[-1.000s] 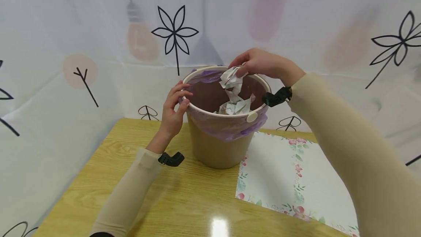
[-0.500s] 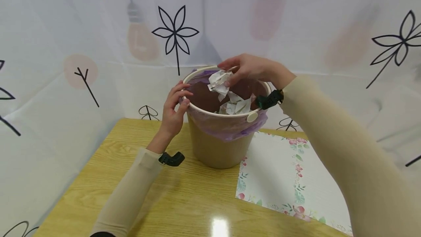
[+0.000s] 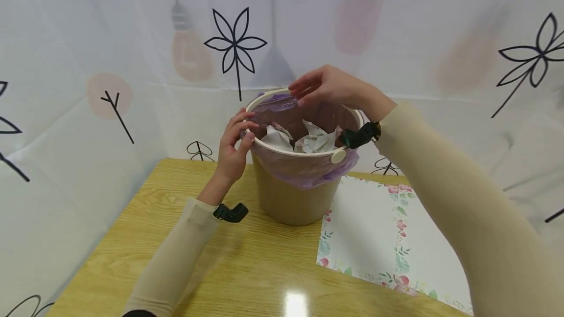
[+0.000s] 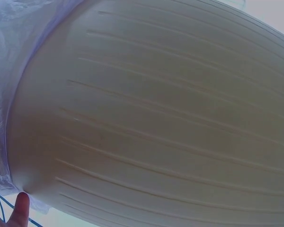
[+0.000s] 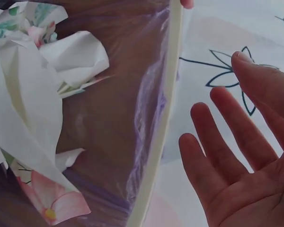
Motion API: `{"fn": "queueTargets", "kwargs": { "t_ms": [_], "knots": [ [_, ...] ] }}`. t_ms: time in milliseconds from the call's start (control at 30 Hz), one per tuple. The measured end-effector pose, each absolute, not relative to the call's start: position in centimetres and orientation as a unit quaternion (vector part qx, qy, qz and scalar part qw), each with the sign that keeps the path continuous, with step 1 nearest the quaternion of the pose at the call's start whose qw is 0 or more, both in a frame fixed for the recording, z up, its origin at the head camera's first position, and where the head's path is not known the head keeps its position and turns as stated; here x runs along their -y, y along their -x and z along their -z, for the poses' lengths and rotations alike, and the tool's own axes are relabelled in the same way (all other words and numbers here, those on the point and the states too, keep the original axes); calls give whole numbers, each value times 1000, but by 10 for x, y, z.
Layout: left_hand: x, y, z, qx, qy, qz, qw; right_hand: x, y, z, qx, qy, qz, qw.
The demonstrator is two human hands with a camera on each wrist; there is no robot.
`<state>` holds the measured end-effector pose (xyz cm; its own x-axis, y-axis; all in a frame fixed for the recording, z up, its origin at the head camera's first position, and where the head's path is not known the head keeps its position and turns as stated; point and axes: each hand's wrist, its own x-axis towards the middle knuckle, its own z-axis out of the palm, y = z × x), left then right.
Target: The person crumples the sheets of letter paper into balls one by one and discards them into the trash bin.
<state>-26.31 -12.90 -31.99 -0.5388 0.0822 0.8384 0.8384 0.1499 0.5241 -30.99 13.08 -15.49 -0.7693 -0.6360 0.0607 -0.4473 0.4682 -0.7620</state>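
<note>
A brown trash can [image 3: 291,199] with a pale rim and a purple plastic liner [image 3: 304,175] stands upright on the table. My left hand [image 3: 232,146] grips its left rim, fingers over the edge and thumb near the outside. The can's ribbed wall [image 4: 156,113] fills the left wrist view. Inside lie pieces of crumpled paper: one [image 3: 276,138] near the left hand, more [image 3: 316,141] to its right. Flower print shows on the paper [image 5: 52,198] in the right wrist view. Over the back of the rim, my right hand [image 3: 341,92] holds nothing, fingers spread apart.
White floral sheets [image 3: 365,243] lie flat to the right of the can on the wooden table [image 3: 246,268]. A white cloth [image 3: 132,23] with drawn flowers hangs close behind the can and along the left.
The right hand moved left over the can and let go of a crumpled paper, which dropped inside near the left hand. Afterwards the right hand rose slightly. The left hand stayed on the rim.
</note>
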Motion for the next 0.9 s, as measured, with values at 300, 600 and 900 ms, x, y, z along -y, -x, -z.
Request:
{"fn": "queueTargets", "kwargs": {
  "t_ms": [300, 600, 900],
  "knots": [
    [122, 228, 292, 691, 338, 544, 336, -153, 293, 154, -844, 326, 415, 96],
    [127, 221, 287, 698, 346, 532, 332, -198, 272, 161, -854, 289, 430, 53],
    [144, 215, 294, 701, 306, 556, 325, -256, 253, 193, -867, 246, 434, 1]
  ]
}}
